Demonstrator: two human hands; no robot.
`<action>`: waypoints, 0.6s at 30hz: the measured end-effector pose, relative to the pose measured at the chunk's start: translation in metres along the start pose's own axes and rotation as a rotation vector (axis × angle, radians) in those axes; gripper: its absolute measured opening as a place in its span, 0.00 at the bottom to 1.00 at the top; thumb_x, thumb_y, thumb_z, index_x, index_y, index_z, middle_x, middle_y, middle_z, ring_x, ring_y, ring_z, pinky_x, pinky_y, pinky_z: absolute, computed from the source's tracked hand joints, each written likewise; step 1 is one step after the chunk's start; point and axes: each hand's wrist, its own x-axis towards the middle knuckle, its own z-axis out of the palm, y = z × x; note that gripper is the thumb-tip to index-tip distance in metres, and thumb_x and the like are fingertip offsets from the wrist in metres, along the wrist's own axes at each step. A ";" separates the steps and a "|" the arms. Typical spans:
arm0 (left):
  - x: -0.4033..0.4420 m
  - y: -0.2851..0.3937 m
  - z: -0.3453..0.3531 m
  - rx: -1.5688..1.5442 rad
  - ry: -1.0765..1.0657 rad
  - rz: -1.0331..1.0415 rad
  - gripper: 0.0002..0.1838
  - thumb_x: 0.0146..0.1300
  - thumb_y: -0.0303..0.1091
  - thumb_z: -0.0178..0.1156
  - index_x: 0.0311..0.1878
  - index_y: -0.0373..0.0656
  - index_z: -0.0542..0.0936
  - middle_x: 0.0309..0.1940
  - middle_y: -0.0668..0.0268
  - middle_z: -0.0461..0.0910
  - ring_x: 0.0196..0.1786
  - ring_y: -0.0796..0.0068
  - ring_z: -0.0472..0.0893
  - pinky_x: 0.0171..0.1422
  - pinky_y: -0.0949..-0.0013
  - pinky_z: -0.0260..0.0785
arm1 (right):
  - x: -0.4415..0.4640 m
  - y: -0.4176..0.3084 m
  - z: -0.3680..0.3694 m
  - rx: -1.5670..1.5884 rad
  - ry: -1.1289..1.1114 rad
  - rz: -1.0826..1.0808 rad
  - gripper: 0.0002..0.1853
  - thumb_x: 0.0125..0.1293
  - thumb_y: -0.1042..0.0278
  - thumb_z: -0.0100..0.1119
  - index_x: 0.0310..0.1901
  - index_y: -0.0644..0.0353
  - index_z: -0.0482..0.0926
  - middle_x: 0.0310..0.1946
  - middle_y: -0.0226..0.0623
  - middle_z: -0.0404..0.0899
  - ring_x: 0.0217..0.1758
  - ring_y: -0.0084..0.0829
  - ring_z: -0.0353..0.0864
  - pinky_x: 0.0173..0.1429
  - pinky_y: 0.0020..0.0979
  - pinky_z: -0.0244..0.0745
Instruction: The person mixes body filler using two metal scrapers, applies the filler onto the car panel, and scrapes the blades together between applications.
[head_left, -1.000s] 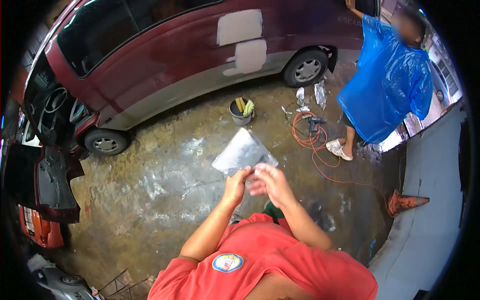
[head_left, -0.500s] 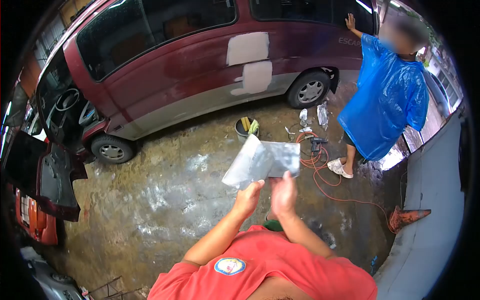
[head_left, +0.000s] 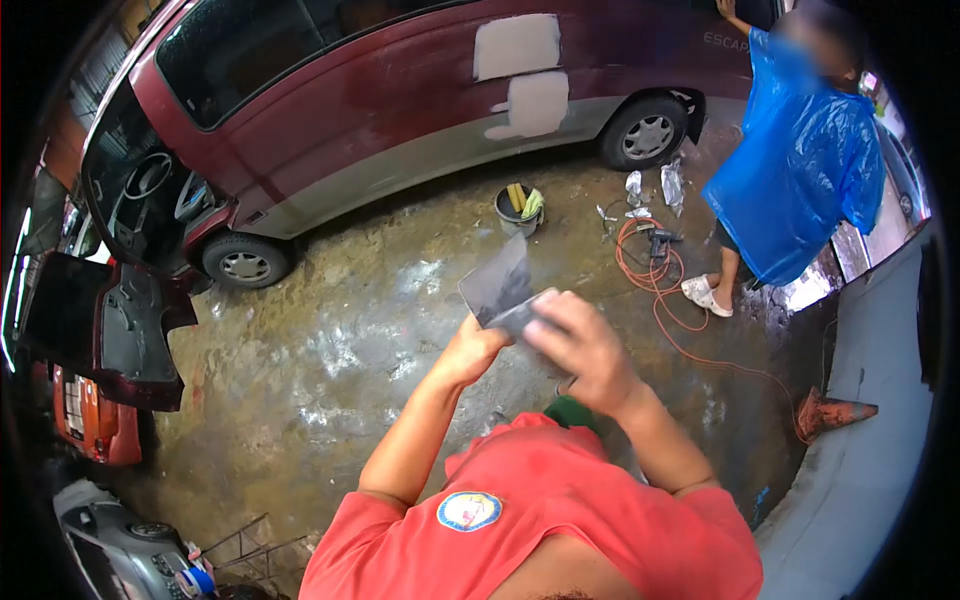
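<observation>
A grey sheet of sandpaper, bent along its middle, is held up in front of my chest. My left hand is closed on its lower left edge, with the thumb up against it. On the other side, my right hand grips the sheet's darker right-hand part, fingers curled over the top and slightly blurred. That part is partly hidden behind the fingers.
A maroon van with pale filler patches stands ahead. Beside it are a bucket with yellow blocks, an orange hose and a drill-like tool. A person in a blue raincoat stands right, near a traffic cone.
The sheet has gone from spread fairly wide to folded narrower. My right hand has risen and curled over its right side. The view has shifted, so the van sits higher.
</observation>
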 end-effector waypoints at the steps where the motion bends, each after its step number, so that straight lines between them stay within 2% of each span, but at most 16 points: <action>1: -0.005 0.012 0.006 -0.105 -0.009 0.053 0.22 0.58 0.26 0.63 0.58 0.40 0.77 0.49 0.69 0.80 0.56 0.72 0.77 0.61 0.62 0.71 | 0.008 -0.014 0.002 -0.027 -0.067 -0.088 0.21 0.63 0.75 0.54 0.58 0.59 0.78 0.61 0.46 0.75 0.67 0.46 0.75 0.74 0.51 0.67; 2: -0.007 0.017 0.010 -0.211 -0.019 0.107 0.21 0.58 0.28 0.64 0.57 0.40 0.77 0.48 0.69 0.80 0.54 0.73 0.78 0.60 0.62 0.72 | 0.014 -0.027 0.005 0.007 -0.082 -0.147 0.20 0.65 0.72 0.53 0.59 0.60 0.77 0.62 0.46 0.75 0.66 0.45 0.76 0.72 0.50 0.69; 5: -0.004 0.024 0.015 -0.206 -0.088 0.267 0.21 0.59 0.28 0.64 0.57 0.40 0.77 0.49 0.67 0.80 0.55 0.71 0.78 0.60 0.62 0.71 | 0.015 -0.038 0.016 0.037 -0.070 -0.189 0.20 0.65 0.71 0.54 0.59 0.62 0.77 0.60 0.45 0.76 0.64 0.44 0.78 0.69 0.48 0.74; 10: -0.004 0.015 0.019 0.027 -0.110 0.461 0.21 0.61 0.28 0.64 0.58 0.39 0.76 0.52 0.64 0.79 0.56 0.69 0.77 0.61 0.61 0.71 | 0.014 -0.032 0.022 0.033 0.072 -0.070 0.21 0.64 0.72 0.55 0.58 0.65 0.77 0.57 0.45 0.77 0.62 0.46 0.79 0.66 0.47 0.76; 12: -0.008 0.004 0.018 0.169 -0.087 0.524 0.20 0.62 0.28 0.64 0.58 0.38 0.76 0.53 0.62 0.79 0.57 0.68 0.77 0.61 0.61 0.70 | 0.009 -0.021 0.030 0.037 0.106 -0.058 0.22 0.61 0.76 0.56 0.59 0.66 0.77 0.57 0.46 0.77 0.61 0.46 0.79 0.66 0.47 0.76; 16: -0.014 -0.008 0.018 0.331 -0.028 0.582 0.20 0.63 0.28 0.64 0.59 0.37 0.75 0.55 0.60 0.78 0.58 0.65 0.77 0.62 0.61 0.70 | 0.005 -0.014 0.041 0.040 0.141 -0.013 0.23 0.59 0.77 0.57 0.59 0.67 0.77 0.57 0.46 0.77 0.61 0.47 0.80 0.66 0.46 0.77; 17: -0.014 -0.005 0.023 0.262 0.022 0.554 0.17 0.61 0.28 0.65 0.53 0.39 0.78 0.51 0.61 0.80 0.53 0.68 0.79 0.56 0.62 0.72 | 0.003 -0.012 0.043 0.033 0.144 -0.002 0.24 0.59 0.77 0.58 0.59 0.67 0.76 0.57 0.46 0.77 0.61 0.47 0.79 0.66 0.45 0.77; 18: -0.014 -0.005 0.025 0.237 0.056 0.539 0.16 0.59 0.26 0.65 0.52 0.39 0.80 0.49 0.63 0.81 0.52 0.70 0.79 0.55 0.63 0.73 | 0.003 -0.009 0.044 0.025 0.148 0.016 0.24 0.59 0.77 0.58 0.60 0.66 0.76 0.57 0.46 0.77 0.61 0.47 0.79 0.66 0.45 0.77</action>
